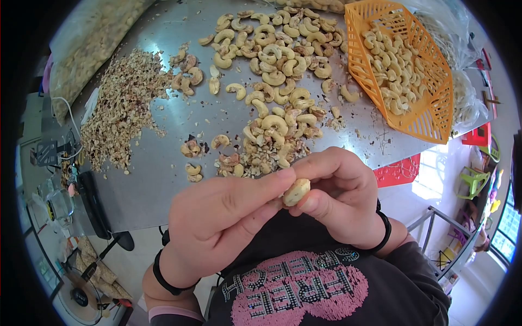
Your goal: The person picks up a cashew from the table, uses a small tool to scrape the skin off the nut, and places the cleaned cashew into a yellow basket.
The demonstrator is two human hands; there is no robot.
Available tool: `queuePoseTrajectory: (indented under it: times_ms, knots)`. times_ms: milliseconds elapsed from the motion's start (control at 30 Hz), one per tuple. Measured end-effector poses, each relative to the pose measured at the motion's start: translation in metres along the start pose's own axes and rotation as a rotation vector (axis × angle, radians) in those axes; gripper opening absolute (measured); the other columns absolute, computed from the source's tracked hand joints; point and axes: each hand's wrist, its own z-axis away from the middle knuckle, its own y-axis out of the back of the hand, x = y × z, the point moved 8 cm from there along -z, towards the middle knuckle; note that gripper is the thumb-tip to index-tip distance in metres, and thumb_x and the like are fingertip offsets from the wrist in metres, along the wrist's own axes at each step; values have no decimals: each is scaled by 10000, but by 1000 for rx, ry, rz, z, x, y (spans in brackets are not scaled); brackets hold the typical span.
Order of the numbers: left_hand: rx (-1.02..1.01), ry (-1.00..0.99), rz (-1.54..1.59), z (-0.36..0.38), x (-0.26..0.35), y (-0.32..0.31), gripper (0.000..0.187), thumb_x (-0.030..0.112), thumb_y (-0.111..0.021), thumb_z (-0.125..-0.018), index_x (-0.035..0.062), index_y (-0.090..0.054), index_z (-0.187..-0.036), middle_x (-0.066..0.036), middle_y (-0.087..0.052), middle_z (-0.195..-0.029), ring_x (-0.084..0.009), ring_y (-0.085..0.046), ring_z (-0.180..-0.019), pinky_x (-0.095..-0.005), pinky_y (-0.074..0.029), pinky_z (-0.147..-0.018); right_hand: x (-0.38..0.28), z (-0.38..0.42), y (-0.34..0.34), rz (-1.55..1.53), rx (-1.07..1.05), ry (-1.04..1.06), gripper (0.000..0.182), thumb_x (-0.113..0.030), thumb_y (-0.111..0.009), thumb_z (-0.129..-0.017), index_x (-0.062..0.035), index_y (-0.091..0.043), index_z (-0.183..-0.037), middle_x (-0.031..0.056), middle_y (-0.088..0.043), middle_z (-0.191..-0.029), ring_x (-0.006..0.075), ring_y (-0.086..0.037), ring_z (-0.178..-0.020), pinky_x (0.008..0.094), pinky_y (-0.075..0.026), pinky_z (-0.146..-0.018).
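A pale cashew nut (297,192) is pinched between the fingertips of both hands, just off the table's near edge. My right hand (348,198) grips it with thumb and forefinger. My left hand (225,217) is closed, its fingertips pressed to the nut's left side; part of its grip is hidden. Right beyond my fingers lies a mound of cashews mixed with broken bits (272,141). Farther back spreads a larger heap of cashews (283,46). An orange plastic basket (435,117) at the right holds more cashews (394,65).
On the left of the metal table (147,190) is a pile of nut fragments (122,108). Several darker cashews (187,73) sit beside it. A clear bag of nuts (95,46) stands at the back left. Another plastic bag (467,98) is behind the basket.
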Motion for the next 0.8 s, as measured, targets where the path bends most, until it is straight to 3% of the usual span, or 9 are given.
queuePoseTrajectory:
  times_ms: [67, 400, 667, 800]
  knots:
    - [3, -39, -35, -1, 3, -1, 364, 10, -576, -721, 54, -540, -1080, -84, -615, -784, -200, -591, -621, -254, -440, -530, 4, 0, -1, -135, -57, -42, 173, -28, -562, -783, 27, -502, -935, 85, -566, -876, 127, -562, -817, 242, -462, -722]
    - [-44, -26, -30, 1, 2, -3, 412, 56, -598, -708, 70, -519, -1112, -64, -602, -727, -192, -558, -547, -261, -413, -488, 1, 2, 1, -18, -36, 42, 194, -24, -594, -756, 28, -521, -928, 93, -566, -882, 135, -566, -816, 250, -463, -735]
    - [-65, -44, 24, 0, 3, -4, 404, 39, -611, -692, 77, -543, -1088, -58, -602, -702, -187, -565, -549, -257, -419, -476, -15, 3, 3, 326, 18, 220, 207, -63, -670, -690, -3, -579, -866, 78, -605, -779, 140, -585, -715, 231, -444, -619]
    - [-87, -20, 45, -1, 1, -4, 393, 13, -602, -693, 73, -549, -1077, -60, -608, -720, -187, -575, -567, -253, -430, -487, -13, 5, 2, 318, 48, 210, 210, -65, -669, -690, -5, -581, -870, 76, -606, -756, 141, -587, -692, 232, -447, -615]
